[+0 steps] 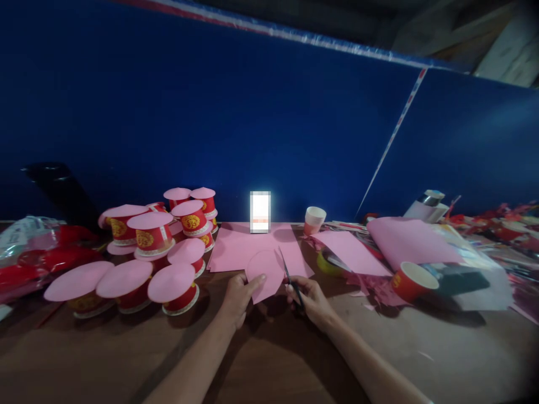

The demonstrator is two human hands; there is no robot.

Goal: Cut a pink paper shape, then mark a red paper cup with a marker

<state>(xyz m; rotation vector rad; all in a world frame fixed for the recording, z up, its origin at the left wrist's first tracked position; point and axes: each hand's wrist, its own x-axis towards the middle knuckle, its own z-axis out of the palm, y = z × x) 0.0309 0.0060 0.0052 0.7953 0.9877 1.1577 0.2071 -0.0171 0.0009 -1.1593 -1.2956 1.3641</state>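
Note:
My left hand [239,297] pinches the left edge of a piece of pink paper [266,272], thumb on top. A circle is outlined on the paper; its upper edge is rounded and its lower edge has straight cuts. My right hand [309,300] grips scissors [296,289] with dark handles. Their blades point up and away, close along the paper's right edge; whether they touch it I cannot tell. Behind both hands lie flat pink sheets [227,247] on the brown table [261,359].
Red paper cups with pink cone tops [172,278] stand stacked at left. Beyond the sheets are a bright pixelated block [260,212] and a white-and-red cup [315,220]. A red cup [415,280] lies tilted at right among pink scraps [385,292]. A blue wall [252,112] rises behind.

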